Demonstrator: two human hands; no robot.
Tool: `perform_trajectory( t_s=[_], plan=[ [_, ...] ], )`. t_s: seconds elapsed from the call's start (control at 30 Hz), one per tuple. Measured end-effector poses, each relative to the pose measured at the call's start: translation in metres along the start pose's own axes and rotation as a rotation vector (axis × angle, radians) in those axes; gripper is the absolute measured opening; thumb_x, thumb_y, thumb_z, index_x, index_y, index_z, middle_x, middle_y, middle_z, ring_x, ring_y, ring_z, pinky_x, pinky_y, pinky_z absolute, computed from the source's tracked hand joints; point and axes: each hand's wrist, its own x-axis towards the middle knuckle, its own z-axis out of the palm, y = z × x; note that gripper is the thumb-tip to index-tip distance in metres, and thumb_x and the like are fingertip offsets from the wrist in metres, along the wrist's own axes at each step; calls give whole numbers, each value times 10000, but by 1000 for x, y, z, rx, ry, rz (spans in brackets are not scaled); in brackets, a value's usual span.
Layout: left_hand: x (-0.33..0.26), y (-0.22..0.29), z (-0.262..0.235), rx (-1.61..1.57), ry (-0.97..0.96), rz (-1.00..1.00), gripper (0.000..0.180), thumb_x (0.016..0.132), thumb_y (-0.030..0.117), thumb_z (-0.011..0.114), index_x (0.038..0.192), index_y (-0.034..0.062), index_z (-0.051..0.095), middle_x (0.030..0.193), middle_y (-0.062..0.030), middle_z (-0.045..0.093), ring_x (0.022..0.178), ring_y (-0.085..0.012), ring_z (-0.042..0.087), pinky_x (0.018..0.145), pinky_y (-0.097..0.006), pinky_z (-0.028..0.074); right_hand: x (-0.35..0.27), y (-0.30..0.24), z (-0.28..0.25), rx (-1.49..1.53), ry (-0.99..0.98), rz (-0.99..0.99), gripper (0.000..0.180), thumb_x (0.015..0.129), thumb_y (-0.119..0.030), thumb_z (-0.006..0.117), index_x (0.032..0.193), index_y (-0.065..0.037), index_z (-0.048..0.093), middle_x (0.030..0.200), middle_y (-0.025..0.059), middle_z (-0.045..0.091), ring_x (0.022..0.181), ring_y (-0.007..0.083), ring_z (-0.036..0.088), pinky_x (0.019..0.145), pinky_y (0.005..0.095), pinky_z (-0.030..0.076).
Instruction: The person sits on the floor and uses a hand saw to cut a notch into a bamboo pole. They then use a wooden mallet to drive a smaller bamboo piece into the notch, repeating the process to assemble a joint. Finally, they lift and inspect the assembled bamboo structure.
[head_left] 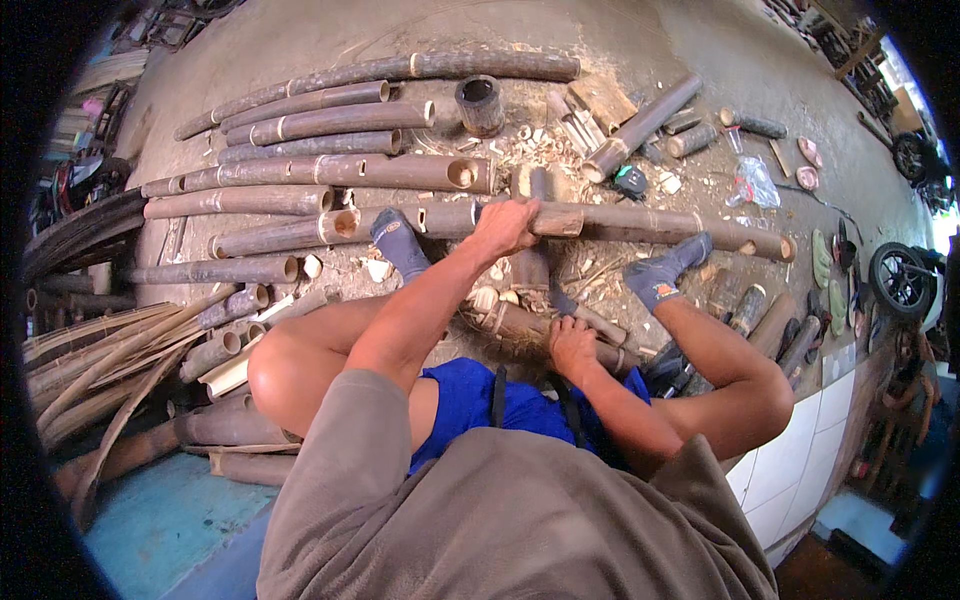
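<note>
Above a chip-strewn floor, left hand curled over a bamboo pole, right hand grip unclear

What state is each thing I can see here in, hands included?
Left hand: closed over bamboo.
Right hand: on a shorter piece near the lap; whether it grips is unclear.
Pole with holes: lying on the floor, cut into.
Wide tube: standing upright, top open.
Plastic bag: crumpled, on the floor.
Wood chips: scattered.
Socks: worn on both feet.
Wheel: upright.
</note>
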Motion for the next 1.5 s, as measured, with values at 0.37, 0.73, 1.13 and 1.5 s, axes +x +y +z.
perform_trajectory(
  t_s=[0.37, 0.73, 1.13, 1.5],
  plan=[
    [76, -59, -95, -1033, 914, -356, 503, 923, 405, 760, 1164, -2, 587, 1010, -113, 709, 935, -211, 664, 832, -392, 539, -11, 46, -90, 776, -3, 208, 671, 767, -306, 822, 1251, 4, 475, 1234, 292, 596, 1134, 485, 604, 960, 526, 512],
    [165, -135, -112, -1190, 1067, -359, 316, 944, 292, 761, 1019, 52, 570, 759, -38, 636, 645, -129, 587, 603, -309, 487, -36, 146, -170, 2637, 210, -17, 817, 907, -720, 542, 1384, -58, 513, 1230, 134, 626, 985, 305, 645, 822, 455, 567],
    [162, -87, -86, -858, 1390, -346, 532, 919, 328, 773, 1245, -50, 586, 1136, -146, 701, 1007, -297, 639, 962, -420, 485, -49, 162, -203, 2968, -347, -637, 905, 943, -502, 665, 1595, -119, 168, 1240, 151, 539, 1046, 363, 623, 880, 551, 541],
    [34, 120, 56, -601, 400, -62, 566, 720, 298, 829, 1172, 62, 585, 1061, -206, 671, 953, -447, 671, 805, -521, 551, -90, 151, -227, 2715, 283, -204, 911, 826, -415, 794, 1524, -74, 320, 1225, 199, 523, 1089, 347, 583, 1027, 528, 498]
  ],
)
